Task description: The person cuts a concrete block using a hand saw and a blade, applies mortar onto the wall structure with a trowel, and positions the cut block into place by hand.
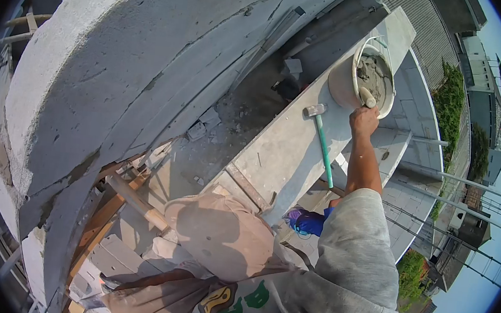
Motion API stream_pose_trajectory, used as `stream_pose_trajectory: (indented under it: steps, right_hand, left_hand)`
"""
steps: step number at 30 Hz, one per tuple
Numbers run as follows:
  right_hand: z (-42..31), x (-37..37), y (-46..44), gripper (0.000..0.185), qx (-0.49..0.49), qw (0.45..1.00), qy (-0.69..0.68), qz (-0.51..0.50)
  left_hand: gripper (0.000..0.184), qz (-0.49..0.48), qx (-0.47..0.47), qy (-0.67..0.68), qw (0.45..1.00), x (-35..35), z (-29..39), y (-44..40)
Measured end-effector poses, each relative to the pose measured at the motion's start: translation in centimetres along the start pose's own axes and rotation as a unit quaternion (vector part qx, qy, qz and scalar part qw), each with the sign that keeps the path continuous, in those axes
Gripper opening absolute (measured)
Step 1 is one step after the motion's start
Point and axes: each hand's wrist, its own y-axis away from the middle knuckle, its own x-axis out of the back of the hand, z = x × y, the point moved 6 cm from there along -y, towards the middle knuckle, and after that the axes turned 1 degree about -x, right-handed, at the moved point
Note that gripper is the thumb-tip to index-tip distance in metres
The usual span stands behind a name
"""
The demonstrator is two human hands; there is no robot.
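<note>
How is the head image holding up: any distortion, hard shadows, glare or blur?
Head view: strong fisheye bowing, black corners; head view: hard sunlight, a rounded shadow on the trouser leg, and the block wall's top edge very bright; head view: mortar bucket and green-handled hammer look reasonably sharp, without obvious motion blur.

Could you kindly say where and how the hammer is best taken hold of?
Probably by the lower half of its green handle, coming from the wearer's side: the hammer lies with its head away, and the slim handle points back, seemingly jutting past the edge of the plank.
</note>
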Motion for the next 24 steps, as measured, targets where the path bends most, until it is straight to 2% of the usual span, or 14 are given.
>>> stream_pose_trajectory:
  steps: [2, 5, 8, 11, 19, 21, 24]
  right_hand:
    - [0.4, -1.7, -1.8, 0.031, 0.016, 1.000, -0.002, 0.024]
    - [0.5, -0.7, -2.8, 0.028, -0.026, 0.995, -0.091, 0.044]
    - [-0.4, -0.5, -3.7, 0.026, -0.015, 0.999, -0.044, -0.027]
    - [-1.2, -0.1, -3.8, 0.024, 0.076, 0.995, 0.042, -0.052]
    - [-4.1, 2.1, 2.1, 0.020, 0.172, 0.983, 0.004, -0.066]
    - [-3.5, 0.7, 4.4, 0.019, 0.179, 0.981, -0.036, -0.066]
    - [-4.5, 2.2, 9.3, 0.019, 0.239, 0.967, -0.063, -0.058]
  left_hand:
    - [0.104, 0.002, -0.009, -0.006, 1.000, 0.0, 0.6, -0.3]
    - [0.104, 0.004, -0.021, -0.014, 1.000, -0.1, 1.3, -0.7]
    - [0.105, 0.004, -0.016, -0.015, 1.000, -0.3, 1.6, -0.8]
    - [0.105, -0.002, -0.007, -0.012, 1.000, -1.1, 1.7, -0.9]
    - [0.107, -0.019, 0.006, -0.009, 1.000, -0.8, 1.4, -1.6]
    - [0.107, -0.022, 0.010, -0.007, 1.000, -0.8, 1.4, -1.9]
    - [0.107, -0.023, 0.019, -0.006, 1.000, -0.4, 1.1, -2.1]
